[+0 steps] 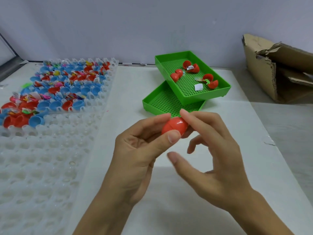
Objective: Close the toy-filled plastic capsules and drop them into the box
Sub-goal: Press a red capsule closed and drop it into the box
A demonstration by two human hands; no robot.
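Capsule tray (50, 150): translucent moulded grid filling the left of the frame; its far cells, upper left, hold open red and blue capsule halves (67, 85) with small toys and paper slips.
Left hand (135, 150): lower centre, thumb and fingertips pinching the red capsule.
Red capsule (175, 127): centre of frame, its two halves together, held above the white table (169, 200).
Right hand (215, 158): right of centre, index fingertip touching the capsule's top, the other fingers loosely spread and holding nothing.
Green trays (227, 86): two, stacked askew, upper centre; the top one carries three open red capsules (191, 67).
Cardboard box (271, 68): upper right, open and torn.
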